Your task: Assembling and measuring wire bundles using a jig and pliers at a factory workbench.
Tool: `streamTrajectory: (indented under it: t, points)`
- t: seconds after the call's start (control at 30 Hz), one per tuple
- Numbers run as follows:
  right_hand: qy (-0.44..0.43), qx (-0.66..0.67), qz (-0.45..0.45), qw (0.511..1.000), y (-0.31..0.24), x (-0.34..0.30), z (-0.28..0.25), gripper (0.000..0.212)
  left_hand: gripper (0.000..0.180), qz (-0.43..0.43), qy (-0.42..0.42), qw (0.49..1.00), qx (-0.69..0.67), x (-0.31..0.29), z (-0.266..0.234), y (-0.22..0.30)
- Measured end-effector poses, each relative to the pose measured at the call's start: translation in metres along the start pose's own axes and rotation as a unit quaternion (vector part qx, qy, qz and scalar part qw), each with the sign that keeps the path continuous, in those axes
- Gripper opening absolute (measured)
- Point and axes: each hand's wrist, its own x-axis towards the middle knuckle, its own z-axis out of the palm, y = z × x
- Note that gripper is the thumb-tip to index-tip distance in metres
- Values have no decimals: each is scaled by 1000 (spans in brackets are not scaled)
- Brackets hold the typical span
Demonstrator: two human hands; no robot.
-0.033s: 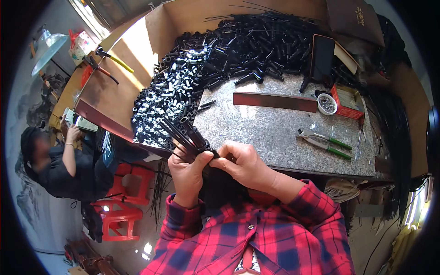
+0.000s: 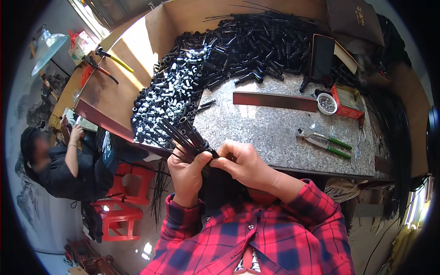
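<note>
My left hand (image 2: 187, 172) is closed round a bundle of thin black strips and a black tubular part (image 2: 192, 131), its open end tilted up toward the far left. My right hand (image 2: 240, 160) pinches the lower end of that black tubular part, thumb and fingertips close to my left thumb. What lies between the right fingertips is partly hidden. Both hands are just in front of the table's near edge. Beyond them spreads a pile of short black tubes (image 2: 169, 94), shiny in sunlight. A heap of longer black tubular parts (image 2: 261, 46) lies farther back.
On the speckled tabletop (image 2: 256, 133) are green-handled cutters (image 2: 325, 143), a dark red bar (image 2: 275, 101), a white cup of small metal bits (image 2: 327, 104), a red box (image 2: 347, 101) and a phone (image 2: 322, 57). Pliers (image 2: 114, 60) hang on the left board. A co-worker (image 2: 68, 160) sits left near red stools (image 2: 121, 220).
The co-worker's hands at the left have shifted slightly. My own hands and the black parts in them stay almost where they were.
</note>
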Motion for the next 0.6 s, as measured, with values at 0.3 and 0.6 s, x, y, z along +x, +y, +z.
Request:
streamTrajectory:
  t: [0.3,0.6]
  points:
    - [-128,210,163,955,6,8,-9,16,30,6,-54,998,-16,-1,-13,-2]
    - [-107,294,153,937,19,6,-6,20,39,-31,-185,982,7,11,-25,0]
